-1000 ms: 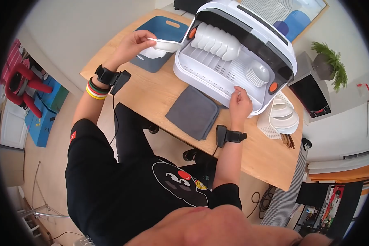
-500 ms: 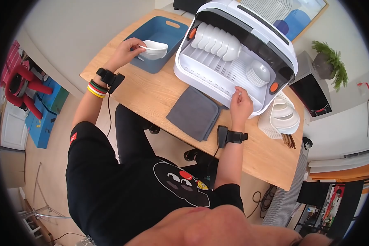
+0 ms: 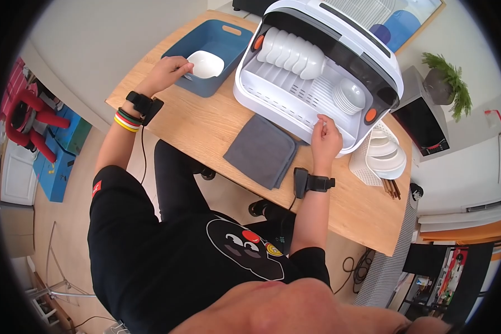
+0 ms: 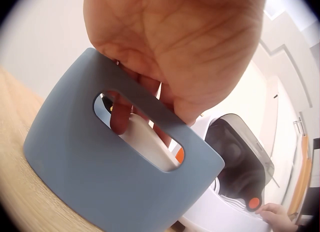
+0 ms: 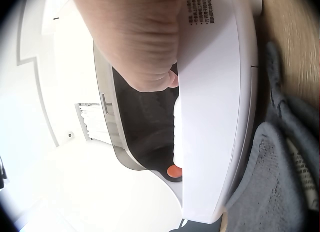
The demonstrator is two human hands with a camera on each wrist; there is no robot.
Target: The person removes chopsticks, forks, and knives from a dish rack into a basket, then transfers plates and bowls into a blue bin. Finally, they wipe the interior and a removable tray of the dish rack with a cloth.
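In the head view my left hand (image 3: pixel 168 74) pinches the rim of a white bowl (image 3: pixel 206 63), held low within the blue bin (image 3: pixel 203 88). The left wrist view shows fingers (image 4: pixel 120 116) against the bowl through the bin's handle slot, the palm above the bin's edge. At the front edge of a white dish cabinet (image 3: pixel 273 106) rests my right hand (image 3: pixel 327 139), its fingers loosely curled and holding nothing. White bowls (image 3: pixel 292 53) stand on edge in a row at the cabinet's back left, and a set of small white dishes (image 3: pixel 349 97) leans at its right.
A folded grey cloth (image 3: pixel 261 151) lies before the cabinet. To the right stand a white perforated holder (image 3: pixel 365 166) with white plates (image 3: pixel 385 153) and several brown chopsticks (image 3: pixel 392 189). The cabinet's dark lid (image 3: pixel 373 69) is raised. A plant (image 3: pixel 448 83) is beyond.
My left hand has brought the bowl left and down, from beside the cabinet into the blue bin, turning its inside upward. The right hand has stayed at the cabinet's front edge.
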